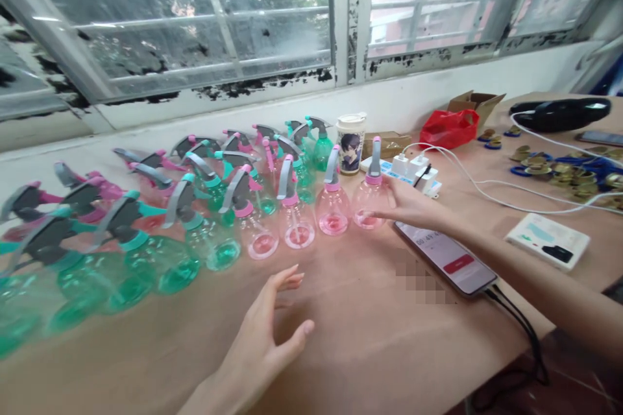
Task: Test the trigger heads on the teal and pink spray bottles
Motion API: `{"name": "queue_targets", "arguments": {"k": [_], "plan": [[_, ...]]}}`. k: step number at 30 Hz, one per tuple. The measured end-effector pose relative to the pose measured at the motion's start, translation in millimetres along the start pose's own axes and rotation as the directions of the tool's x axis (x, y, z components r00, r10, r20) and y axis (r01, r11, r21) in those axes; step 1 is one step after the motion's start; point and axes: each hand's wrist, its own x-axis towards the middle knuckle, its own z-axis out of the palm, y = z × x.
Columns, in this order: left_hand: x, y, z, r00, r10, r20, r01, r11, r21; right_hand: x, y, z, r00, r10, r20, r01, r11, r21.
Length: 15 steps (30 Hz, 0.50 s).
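Pink bottles [333,207], toward the table's back edge: see-through rose bodies, pink collars, grey triggers.
Green bottles [179,262], toward the left edge: see-through green bodies, turquoise collars, grey triggers.
Table [350,337]: plain tan-brown.
Cup [350,150], at the back edge: cream-white, dark cartoon figure printed on it.
Bag [448,130], near the back edge: bright red.
Phone [445,259], near the front edge: pale screen, red button.
Flat box [548,240]: white, green and black markings.

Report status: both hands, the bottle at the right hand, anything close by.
Right hand gripping rightmost pink spray bottle, bottle upright. Left hand open, holding nothing. Phone lying close beside that bottle.
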Motion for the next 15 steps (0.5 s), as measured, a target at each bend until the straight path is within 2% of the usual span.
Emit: {"name": "queue_targets", "arguments": {"k": [1, 3, 5, 7, 10, 12, 15], "plan": [[-5.2, 0.7, -3.9, 1.0, 0.01, -0.01, -0.009, 1.0, 0.016, -6.7, -6.6, -1.5, 1.0, 0.019, -0.005, -0.019, 0.999, -0.029], [-18.3, 0.8, -14.8, 0.999, 0.008, -0.036, -0.007, 0.999, 0.051, -25.2, -24.3, -2.3, 0.98, 0.113, -0.165, -0.136, 0.981, -0.139], [-34.3, -1.9, -29.0, 0.997, -0.023, -0.072, 0.028, 0.997, 0.077, -46.7, -48.0, 0.8, 0.974, 0.075, -0.215, -0.122, 0.97, -0.212], [-52.1, -7.4, -44.5, 0.99, -0.073, -0.124, 0.084, 0.993, 0.083, -64.6, -76.7, 8.5, 0.988, -0.01, -0.156, -0.021, 0.98, -0.198], [-81.5, -18.8, -65.5, 0.964, -0.16, -0.212, 0.176, 0.983, 0.055, -73.2, -124.3, 28.7, 0.99, -0.135, 0.032, 0.138, 0.984, -0.112], [-103.2, -25.9, -76.9, 0.942, -0.199, -0.271, 0.215, 0.976, 0.029, -66.4, -156.8, 47.2, 0.963, -0.21, 0.172, 0.214, 0.977, -0.005], [-137.5, -34.7, -93.7, 0.897, -0.253, -0.363, 0.268, 0.963, -0.008, -47.6, -208.0, 79.3, 0.873, -0.355, 0.335, 0.312, 0.933, 0.178]]}}
